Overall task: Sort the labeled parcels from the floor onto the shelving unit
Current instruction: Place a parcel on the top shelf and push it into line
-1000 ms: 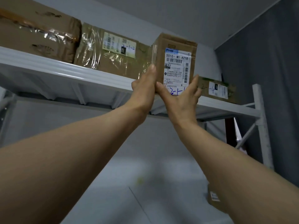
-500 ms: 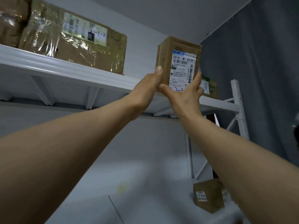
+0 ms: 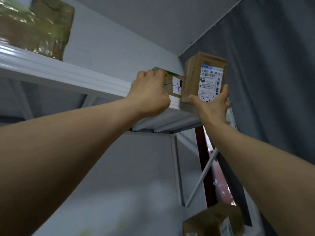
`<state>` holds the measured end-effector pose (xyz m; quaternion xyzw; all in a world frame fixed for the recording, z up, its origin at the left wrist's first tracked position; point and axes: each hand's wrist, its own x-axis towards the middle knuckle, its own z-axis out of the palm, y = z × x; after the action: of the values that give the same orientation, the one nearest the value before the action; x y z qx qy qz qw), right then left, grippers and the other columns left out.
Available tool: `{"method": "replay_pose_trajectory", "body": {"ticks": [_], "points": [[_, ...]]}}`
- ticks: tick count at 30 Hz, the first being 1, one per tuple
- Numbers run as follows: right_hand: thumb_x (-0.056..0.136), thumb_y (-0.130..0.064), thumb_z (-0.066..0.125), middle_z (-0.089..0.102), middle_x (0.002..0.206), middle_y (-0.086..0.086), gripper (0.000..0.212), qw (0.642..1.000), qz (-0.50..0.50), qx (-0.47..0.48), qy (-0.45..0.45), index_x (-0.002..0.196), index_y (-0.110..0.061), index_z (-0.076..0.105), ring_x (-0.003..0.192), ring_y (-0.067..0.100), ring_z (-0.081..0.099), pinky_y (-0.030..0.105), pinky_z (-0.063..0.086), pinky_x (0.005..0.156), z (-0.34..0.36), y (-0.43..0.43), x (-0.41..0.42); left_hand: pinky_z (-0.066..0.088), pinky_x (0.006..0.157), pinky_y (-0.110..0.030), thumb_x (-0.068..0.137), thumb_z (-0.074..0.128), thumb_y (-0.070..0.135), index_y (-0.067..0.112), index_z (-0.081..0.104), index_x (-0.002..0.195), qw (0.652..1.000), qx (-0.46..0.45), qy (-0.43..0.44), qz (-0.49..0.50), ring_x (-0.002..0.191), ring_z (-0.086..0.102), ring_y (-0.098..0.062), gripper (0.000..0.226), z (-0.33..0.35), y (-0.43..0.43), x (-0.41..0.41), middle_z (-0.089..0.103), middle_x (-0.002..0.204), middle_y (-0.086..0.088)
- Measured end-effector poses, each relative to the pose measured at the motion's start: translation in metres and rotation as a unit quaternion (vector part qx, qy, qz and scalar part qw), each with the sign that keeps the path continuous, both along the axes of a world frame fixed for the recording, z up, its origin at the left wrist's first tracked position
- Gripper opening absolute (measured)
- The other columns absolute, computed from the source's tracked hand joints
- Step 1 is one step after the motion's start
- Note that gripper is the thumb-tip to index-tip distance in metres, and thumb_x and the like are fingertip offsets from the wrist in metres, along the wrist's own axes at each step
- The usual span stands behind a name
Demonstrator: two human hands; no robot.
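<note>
A tall brown parcel with a white barcode label stands upright at the right end of the top white shelf. My right hand cups its lower front, thumb on one side and fingers on the other. My left hand grips a flatter parcel marked "-4", which lies on the shelf just left of the tall one and is largely hidden by my hand.
A large tape-wrapped parcel sits at the shelf's left end. Another labeled box rests lower down at the bottom right. A dark curtain hangs on the right, beside the shelf's upright and diagonal brace.
The tall parcel has moved right along the shelf toward its end. My left hand left the tall parcel and took hold of the flat "-4" parcel. The view swung right.
</note>
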<state>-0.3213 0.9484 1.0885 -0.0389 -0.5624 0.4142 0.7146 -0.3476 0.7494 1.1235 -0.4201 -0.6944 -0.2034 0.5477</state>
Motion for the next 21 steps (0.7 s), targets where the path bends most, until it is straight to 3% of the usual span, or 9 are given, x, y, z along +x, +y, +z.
{"method": "replay_pose_trajectory", "body": {"ticks": [3,9,15,21], "points": [[0.064,-0.04,0.083,0.022,0.146,0.009,0.122,1.0,-0.017,-0.015,0.006,0.157,-0.031,0.005,0.132,0.026,0.034,0.036,0.035,0.102,0.008,0.041,-0.011,0.032,0.103,-0.044,0.085,0.055,0.025,0.017,0.039,0.141,0.997,-0.017,0.043,0.059,0.131,0.033,-0.032,0.059,0.013,0.031,-0.014,0.042,0.143,-0.009],[0.065,-0.036,0.082,0.025,0.14,0.007,0.109,0.997,-0.054,-0.04,0.037,0.152,-0.029,0.017,0.124,0.018,0.031,0.045,0.04,0.111,0.017,0.113,-0.022,0.025,0.111,-0.047,0.087,0.057,0.034,0.022,0.037,0.143,0.981,-0.098,0.14,0.089,0.138,0.028,-0.028,0.061,0.02,0.108,-0.029,0.038,0.149,-0.003],[0.06,-0.041,0.077,0.027,0.142,0.008,0.108,0.997,-0.068,-0.032,0.02,0.152,-0.028,0.022,0.131,0.025,0.037,0.04,0.038,0.112,0.018,0.165,-0.035,0.022,0.112,-0.049,0.085,0.054,0.034,0.019,0.04,0.142,0.973,-0.132,0.152,0.114,0.139,0.027,-0.029,0.061,0.025,0.157,-0.045,0.039,0.148,-0.005],[0.071,-0.038,0.076,0.028,0.145,0.006,0.096,0.996,-0.074,-0.03,0.027,0.151,-0.028,0.024,0.128,0.021,0.039,0.036,0.039,0.108,0.032,0.196,-0.048,0.023,0.111,-0.049,0.082,0.056,0.035,0.021,0.039,0.142,0.968,-0.141,0.153,0.139,0.138,0.028,-0.027,0.064,0.033,0.174,-0.064,0.041,0.146,-0.003]]}}
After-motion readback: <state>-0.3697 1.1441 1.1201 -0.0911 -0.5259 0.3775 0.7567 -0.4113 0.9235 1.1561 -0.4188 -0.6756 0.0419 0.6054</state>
